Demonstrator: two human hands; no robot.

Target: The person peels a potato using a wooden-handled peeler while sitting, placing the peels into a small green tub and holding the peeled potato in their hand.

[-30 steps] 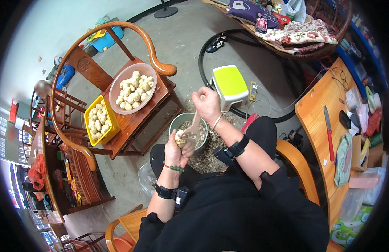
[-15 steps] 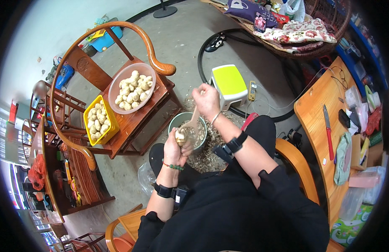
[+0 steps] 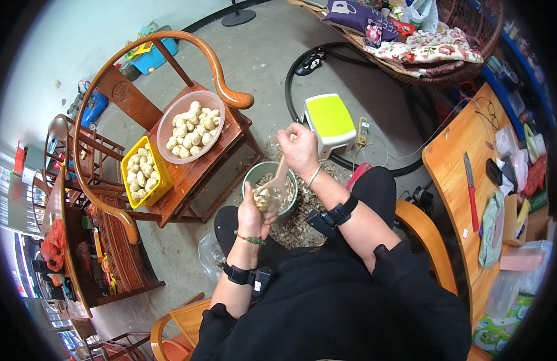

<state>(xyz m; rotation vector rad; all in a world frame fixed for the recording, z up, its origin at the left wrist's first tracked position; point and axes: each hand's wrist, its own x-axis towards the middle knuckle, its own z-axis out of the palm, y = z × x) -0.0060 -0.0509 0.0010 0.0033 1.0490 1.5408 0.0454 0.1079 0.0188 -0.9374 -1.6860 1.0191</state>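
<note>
We are closing our left hand (image 3: pixel 253 212) around a small pale bulb (image 3: pixel 261 201), holding it just over the grey bucket (image 3: pixel 254 174). Our right hand (image 3: pixel 299 150) is gripping the top of a pale husk strip (image 3: pixel 277 180) and pulling it up toward one o'clock. Compared with a second ago, the right hand is riding higher and farther from the left, so the strip is stretching longer between them; we judge the husk is coming off and the bulb is nearly bare.

The bucket is standing on the floor between our knees, with peelings (image 3: pixel 302 222) lying in it and scattered around its base. At ten o'clock from the hands, a wooden armchair (image 3: pixel 188 174) is serving as a table: a pinkish bowl (image 3: pixel 170 120) of peeled bulbs and, just beside it at its eight o'clock, a yellow basket (image 3: pixel 161 186) of more. At one o'clock a green-topped stool (image 3: pixel 331 118) is sitting on the grey floor, inside a black hoop. At three o'clock a wooden desk (image 3: pixel 450 156) is carrying a red-handled knife (image 3: pixel 470 192) and assorted clutter.
</note>
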